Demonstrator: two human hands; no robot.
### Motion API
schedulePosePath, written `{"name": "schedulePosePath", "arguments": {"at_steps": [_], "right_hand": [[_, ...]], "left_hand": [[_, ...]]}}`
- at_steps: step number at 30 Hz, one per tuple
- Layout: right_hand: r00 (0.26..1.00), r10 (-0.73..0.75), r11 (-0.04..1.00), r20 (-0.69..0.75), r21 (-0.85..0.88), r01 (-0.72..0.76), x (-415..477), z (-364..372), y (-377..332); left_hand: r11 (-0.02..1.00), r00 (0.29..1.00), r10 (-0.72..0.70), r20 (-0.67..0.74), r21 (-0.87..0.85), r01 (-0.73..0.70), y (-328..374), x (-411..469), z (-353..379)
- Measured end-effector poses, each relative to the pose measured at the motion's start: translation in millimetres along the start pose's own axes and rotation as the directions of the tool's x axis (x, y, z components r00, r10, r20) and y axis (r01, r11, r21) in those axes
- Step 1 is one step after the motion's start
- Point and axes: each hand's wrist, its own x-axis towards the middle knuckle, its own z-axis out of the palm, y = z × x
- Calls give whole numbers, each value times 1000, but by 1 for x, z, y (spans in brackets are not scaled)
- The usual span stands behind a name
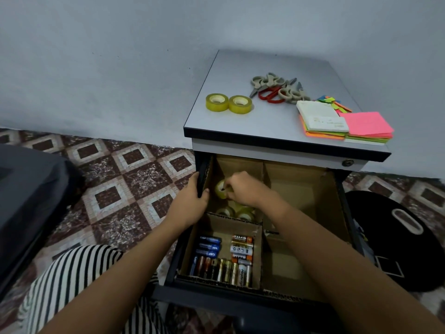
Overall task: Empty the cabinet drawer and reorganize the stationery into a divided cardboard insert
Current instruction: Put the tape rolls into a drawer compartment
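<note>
The cabinet drawer (346,213) stands pulled out with a divided cardboard insert (301,194) inside. My right hand (245,189) is shut on a yellowish tape roll (220,189) in the insert's back left compartment, above two more tape rolls (237,212) lying there. My left hand (192,203) grips the drawer's left side wall. Several batteries (224,256) fill the front left compartment. On the cabinet top (260,121) lie two tape rolls (228,102), several scissors (277,89) and stacks of sticky notes (346,126).
The insert's right compartments show bare cardboard. A black round bag (395,237) lies on the floor to the right of the cabinet. A dark object (29,201) sits at the left. My striped clothing (72,280) is at the lower left, over patterned floor tiles.
</note>
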Motion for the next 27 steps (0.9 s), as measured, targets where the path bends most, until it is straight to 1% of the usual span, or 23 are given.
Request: {"name": "schedulePosePath", "arguments": {"at_steps": [6,11,18,20,22,27], "right_hand": [[998,49,999,34,-21,-49,11,17,4],[997,51,984,65,-175,-39,10,25,5],[999,38,980,35,-194,-31,8,26,3],[999,27,985,29,-169,-22,6,25,4],[1000,10,996,1,-88,-9,4,23,4],[980,-85,993,-182,65,98,-10,14,-2]], "left_hand": [[1000,1000,5,3,-14,-5,-1,0,0],[1000,1000,1,9,-22,-1,0,0,0],[1000,1000,3,9,-23,-3,1,-1,0],[1000,1000,2,9,-18,-2,1,-1,-1],[1000,1000,3,10,-21,-3,2,-2,-1],[1000,1000,-12,28,-20,12,-1,-2,-1]]}}
